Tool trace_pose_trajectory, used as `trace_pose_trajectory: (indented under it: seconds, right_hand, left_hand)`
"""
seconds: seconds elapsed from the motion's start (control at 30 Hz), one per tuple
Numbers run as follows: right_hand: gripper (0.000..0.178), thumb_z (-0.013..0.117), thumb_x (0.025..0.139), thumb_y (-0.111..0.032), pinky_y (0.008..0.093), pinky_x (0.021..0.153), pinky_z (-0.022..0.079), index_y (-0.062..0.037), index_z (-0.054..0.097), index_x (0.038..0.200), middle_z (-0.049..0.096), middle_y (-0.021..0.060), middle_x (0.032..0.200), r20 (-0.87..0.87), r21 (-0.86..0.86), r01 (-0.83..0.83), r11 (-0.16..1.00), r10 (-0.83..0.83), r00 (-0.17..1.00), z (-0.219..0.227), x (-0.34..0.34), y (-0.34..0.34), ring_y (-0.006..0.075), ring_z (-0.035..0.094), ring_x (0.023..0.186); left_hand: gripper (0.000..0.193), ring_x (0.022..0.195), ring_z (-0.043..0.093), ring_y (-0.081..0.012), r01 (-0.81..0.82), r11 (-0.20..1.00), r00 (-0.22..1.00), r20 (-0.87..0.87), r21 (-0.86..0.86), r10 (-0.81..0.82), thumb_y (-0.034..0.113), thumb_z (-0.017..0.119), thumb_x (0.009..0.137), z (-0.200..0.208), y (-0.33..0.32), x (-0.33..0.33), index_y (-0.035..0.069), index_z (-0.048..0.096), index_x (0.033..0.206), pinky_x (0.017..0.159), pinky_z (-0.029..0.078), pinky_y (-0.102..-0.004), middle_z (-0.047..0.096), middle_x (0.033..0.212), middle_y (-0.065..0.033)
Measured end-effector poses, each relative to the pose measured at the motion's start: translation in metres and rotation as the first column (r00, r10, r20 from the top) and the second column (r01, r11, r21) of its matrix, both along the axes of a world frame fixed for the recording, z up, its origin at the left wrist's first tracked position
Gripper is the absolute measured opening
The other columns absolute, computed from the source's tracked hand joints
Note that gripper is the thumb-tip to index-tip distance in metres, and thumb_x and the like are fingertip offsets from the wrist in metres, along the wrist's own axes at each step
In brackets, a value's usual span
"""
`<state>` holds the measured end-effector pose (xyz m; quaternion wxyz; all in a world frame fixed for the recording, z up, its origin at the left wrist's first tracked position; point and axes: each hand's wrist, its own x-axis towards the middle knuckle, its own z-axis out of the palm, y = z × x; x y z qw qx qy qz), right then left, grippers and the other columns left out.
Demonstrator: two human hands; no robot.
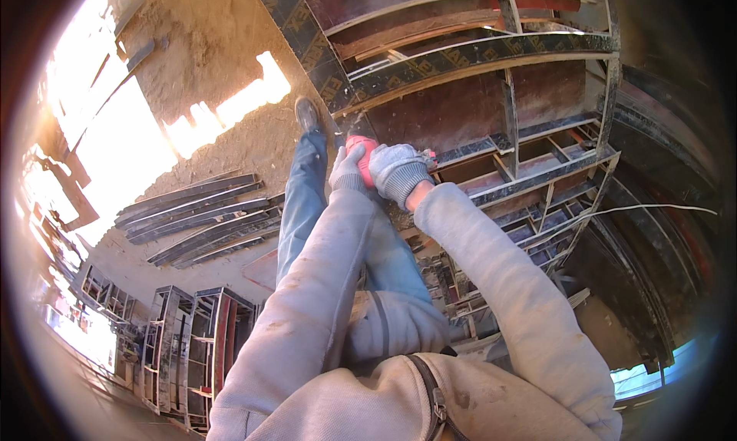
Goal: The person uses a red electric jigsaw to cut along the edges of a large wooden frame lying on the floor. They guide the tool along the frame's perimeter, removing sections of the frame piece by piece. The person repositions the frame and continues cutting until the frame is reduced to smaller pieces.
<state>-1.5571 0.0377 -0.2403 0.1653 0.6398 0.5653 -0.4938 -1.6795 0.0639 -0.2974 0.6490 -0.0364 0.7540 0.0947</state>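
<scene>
This is an outdoor construction yard or formwork workshop on bare, sunlit dirt ground (207, 49). Curved steel formwork panels (491, 95) with ribbed frames fill the work area, more framed panels (192, 349) stand stacked nearby, and loose curved metal strips (207, 218) lie on the earth.

Bare dirt floor (223, 49) lies open left of the gloved hands, while the ribbed steel formwork panel (491, 111) and stacked curved strips (207, 218) crowd the rest.
</scene>
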Motion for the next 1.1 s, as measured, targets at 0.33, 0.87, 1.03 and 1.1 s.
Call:
trace_pose_trajectory:
  seconds: [0.33,0.87,1.03,1.1]
  right_hand:
    - [0.037,0.073,0.085,-0.02,0.0467,0.077,0.062,0.0028,0.073,0.114,0.079,0.021,0.099,0.057,0.021,0.152,0.988,-0.153,0.987,-0.012,0.001,0.021,0.0319,0.079,0.09]
    - [0.032,0.071,0.088,-0.023,0.0453,0.072,0.062,-0.0023,0.069,0.112,0.078,0.0167,0.094,0.239,0.112,0.292,0.95,-0.311,0.92,-0.009,-0.025,0.008,0.0333,0.078,0.084]
    - [0.022,0.072,0.084,-0.018,0.0424,0.071,0.061,-0.0038,0.072,0.101,0.076,0.0156,0.093,0.133,0.074,0.156,0.985,-0.165,0.977,0.003,-0.036,-0.012,0.0301,0.078,0.083]
    - [0.025,0.069,0.084,-0.016,0.0432,0.071,0.061,-0.0011,0.067,0.104,0.075,0.0168,0.088,0.097,0.087,0.075,0.993,-0.083,0.992,0.007,-0.035,-0.011,0.0317,0.077,0.081]
  left_hand:
    - [0.042,0.111,0.07,-0.0333,0.089,0.977,0.978,0.201,-0.193,-0.05,0.022,0.073,0.096,-0.061,0.014,-0.021,0.017,0.056,0.135,0.095,0.058,-0.053,0.069,0.126,-0.0128]
    - [0.08,0.126,0.064,-0.0285,0.42,0.904,0.905,0.031,0.083,-0.424,0.016,0.085,0.084,-0.048,0.014,-0.016,0.0,0.049,0.154,0.112,0.047,-0.0412,0.062,0.145,-0.0191]
    - [0.086,0.118,0.068,-0.0303,0.281,0.958,0.958,0.081,-0.052,-0.276,0.016,0.08,0.091,-0.008,0.019,-0.03,0.015,0.036,0.165,0.094,0.06,-0.0486,0.058,0.148,-0.0165]
    - [0.08,0.114,0.07,-0.0308,0.191,0.973,0.981,0.051,-0.127,-0.186,0.017,0.077,0.095,-0.005,0.016,-0.037,0.015,0.036,0.164,0.087,0.062,-0.0529,0.06,0.145,-0.0168]
